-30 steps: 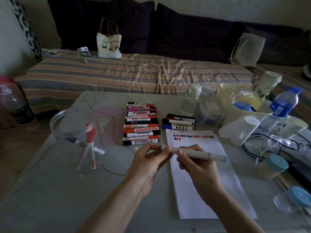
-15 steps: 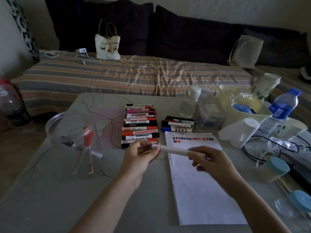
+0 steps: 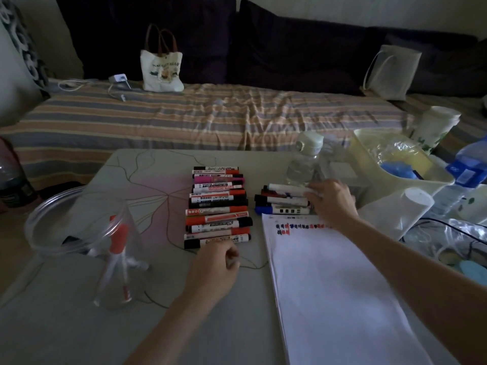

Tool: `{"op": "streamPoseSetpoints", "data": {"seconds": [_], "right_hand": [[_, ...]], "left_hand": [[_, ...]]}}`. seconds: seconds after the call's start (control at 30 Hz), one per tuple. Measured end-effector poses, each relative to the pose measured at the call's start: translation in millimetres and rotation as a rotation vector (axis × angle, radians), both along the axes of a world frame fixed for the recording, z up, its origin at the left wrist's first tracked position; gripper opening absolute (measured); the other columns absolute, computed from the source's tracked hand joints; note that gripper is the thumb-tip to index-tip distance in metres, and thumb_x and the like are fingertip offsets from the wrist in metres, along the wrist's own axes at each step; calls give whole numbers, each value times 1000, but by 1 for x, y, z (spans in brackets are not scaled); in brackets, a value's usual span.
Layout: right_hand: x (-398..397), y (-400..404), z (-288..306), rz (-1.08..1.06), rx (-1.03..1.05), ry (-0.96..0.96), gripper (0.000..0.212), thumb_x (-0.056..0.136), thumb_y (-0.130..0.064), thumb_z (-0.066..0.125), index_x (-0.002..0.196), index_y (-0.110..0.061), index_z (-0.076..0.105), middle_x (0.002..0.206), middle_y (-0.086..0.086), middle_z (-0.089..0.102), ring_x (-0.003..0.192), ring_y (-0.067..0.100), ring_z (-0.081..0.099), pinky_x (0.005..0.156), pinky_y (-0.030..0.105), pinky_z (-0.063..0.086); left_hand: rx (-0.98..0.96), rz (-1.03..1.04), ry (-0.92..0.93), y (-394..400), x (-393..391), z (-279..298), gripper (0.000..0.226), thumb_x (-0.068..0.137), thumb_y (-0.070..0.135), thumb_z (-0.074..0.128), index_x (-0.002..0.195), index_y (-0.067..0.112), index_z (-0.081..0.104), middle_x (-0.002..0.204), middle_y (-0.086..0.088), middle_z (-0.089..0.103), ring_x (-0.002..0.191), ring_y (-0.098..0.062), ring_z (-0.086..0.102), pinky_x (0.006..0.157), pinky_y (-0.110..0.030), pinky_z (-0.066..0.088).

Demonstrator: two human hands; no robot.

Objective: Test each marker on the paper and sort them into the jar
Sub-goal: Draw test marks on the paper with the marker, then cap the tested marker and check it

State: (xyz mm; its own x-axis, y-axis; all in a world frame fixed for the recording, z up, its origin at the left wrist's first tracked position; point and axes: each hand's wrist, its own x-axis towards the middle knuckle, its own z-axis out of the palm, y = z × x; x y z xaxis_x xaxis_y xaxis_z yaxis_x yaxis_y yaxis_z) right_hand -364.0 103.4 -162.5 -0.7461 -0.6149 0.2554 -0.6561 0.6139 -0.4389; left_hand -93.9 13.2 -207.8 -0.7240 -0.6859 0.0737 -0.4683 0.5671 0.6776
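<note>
My right hand [image 3: 330, 200] reaches over the top of the white paper [image 3: 334, 291] and holds the end of a white marker [image 3: 290, 189], which lies on a small pile of markers [image 3: 283, 206]. Coloured test marks run along the paper's top edge. My left hand [image 3: 214, 264] rests on the table just below a long row of markers [image 3: 218, 206], fingers loosely curled with nothing seen in them. At the left stands a clear jar [image 3: 52, 206] with a red-capped marker [image 3: 118, 241] and other markers inside.
A water bottle [image 3: 303, 164], a pale yellow tub [image 3: 369, 156], cups [image 3: 413, 204], another bottle [image 3: 466, 167] and cables [image 3: 453, 233] crowd the table's right side. A thin cord [image 3: 168, 206] loops across the table. Behind lies a striped bed with a tote bag [image 3: 160, 67].
My right hand carried the white marker from above the paper to the small pile behind it. My left hand let go of the marker and sank to the table.
</note>
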Motion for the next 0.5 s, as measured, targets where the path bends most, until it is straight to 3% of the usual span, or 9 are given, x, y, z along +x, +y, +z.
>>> {"op": "streamPoseSetpoints", "data": {"seconds": [0.1, 0.3, 0.5], "right_hand": [[-19, -24, -12, 31, 138, 42, 23, 92, -36, 61, 111, -29, 70, 112, 4, 67, 106, 30, 54, 94, 44, 42], [-1, -39, -14, 129, 94, 98, 22, 96, -28, 55, 115, -26, 66, 124, 2, 57, 116, 29, 46, 97, 50, 41], [-9, -45, -22, 121, 269, -23, 30, 94, -15, 54, 120, -27, 64, 128, 6, 54, 112, 29, 48, 100, 49, 43]], "left_hand": [[-10, -27, -1, -7, -2, -4, 8, 87, 18, 68, 90, 24, 64, 86, 14, 62, 78, 2, 59, 70, -12, 50], [-4, -28, 24, -16, -2, -6, 13, 84, 18, 71, 82, 28, 64, 78, 15, 64, 72, 1, 61, 67, -15, 52], [-161, 7, 65, -17, 12, 4, 12, 84, 13, 68, 88, 24, 66, 87, 15, 61, 72, 1, 54, 61, -8, 40]]}}
